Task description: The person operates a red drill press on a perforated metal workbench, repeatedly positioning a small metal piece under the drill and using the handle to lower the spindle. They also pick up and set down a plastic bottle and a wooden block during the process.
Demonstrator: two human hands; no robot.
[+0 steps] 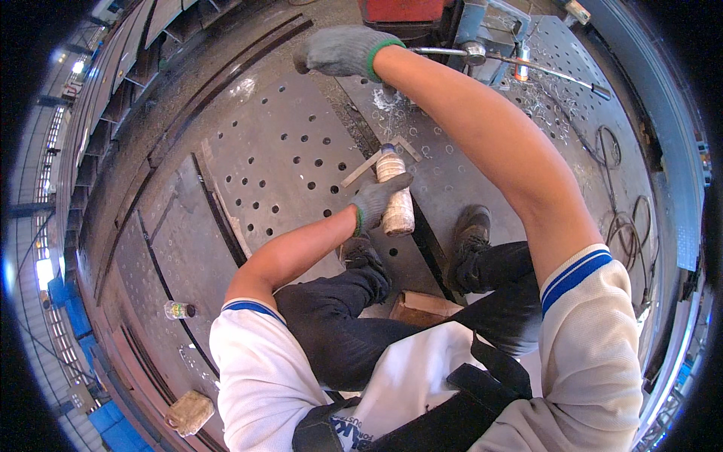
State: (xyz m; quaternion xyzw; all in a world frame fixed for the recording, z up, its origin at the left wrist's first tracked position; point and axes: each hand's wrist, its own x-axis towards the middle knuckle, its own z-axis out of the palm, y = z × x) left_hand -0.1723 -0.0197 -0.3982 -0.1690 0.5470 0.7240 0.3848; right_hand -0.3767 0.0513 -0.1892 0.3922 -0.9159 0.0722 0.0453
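Nearest the camera, below both forearms, the person sits with dark-trousered legs drawn up and black shoes planted on a large grey perforated steel plate. A small brown cardboard box lies between the legs.

Just beyond the knees, the left hand, in a grey knit glove with a green cuff, is wrapped around a dirty white plastic bottle with a blue cap. The bottle stands roughly upright on the steel plate, cap away from the person, with the gloved fingers closed across its middle. A flat metal ruler-like strip lies on the plate just beside the bottle's top.

Farther out, well apart from the bottle, the right hand, gloved alike, is extended at arm's length and curled into a loose fist; what it grips, if anything, cannot be told. Beside that arm stands a blue drilling machine with a long chrome lever; metal shavings are scattered nearby.
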